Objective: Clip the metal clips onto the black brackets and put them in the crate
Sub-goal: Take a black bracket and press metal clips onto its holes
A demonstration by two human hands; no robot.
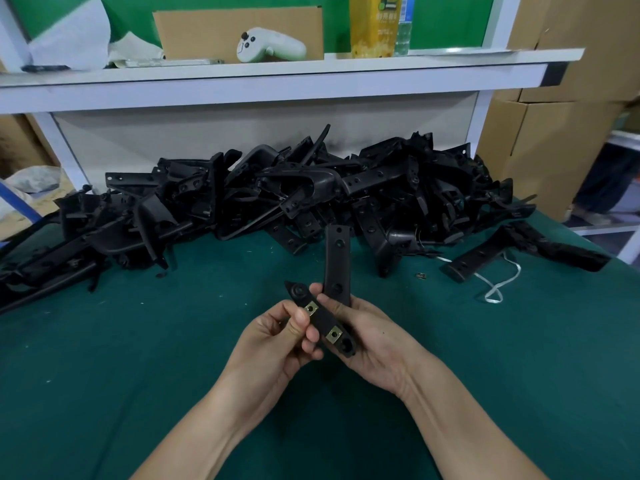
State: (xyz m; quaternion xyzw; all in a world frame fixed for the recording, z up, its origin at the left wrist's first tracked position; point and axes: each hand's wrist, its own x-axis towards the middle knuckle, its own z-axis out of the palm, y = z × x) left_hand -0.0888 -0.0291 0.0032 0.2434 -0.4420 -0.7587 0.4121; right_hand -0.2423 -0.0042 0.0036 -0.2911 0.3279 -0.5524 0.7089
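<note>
Matt black plastic bracket [327,322]; brassy metal clips [312,308]; green felt table [138,341].

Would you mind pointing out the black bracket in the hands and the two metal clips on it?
Black bracket [322,321]: head view, bare strip between the clips.
Upper metal clip [310,310]: head view, flat face beside its hole.
Lower metal clip [331,337]: head view, flat face beside its hole.

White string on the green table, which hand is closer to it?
Right. The right hand lies left of the white string; the left hand is farther left. Both hold the black bracket.
</note>
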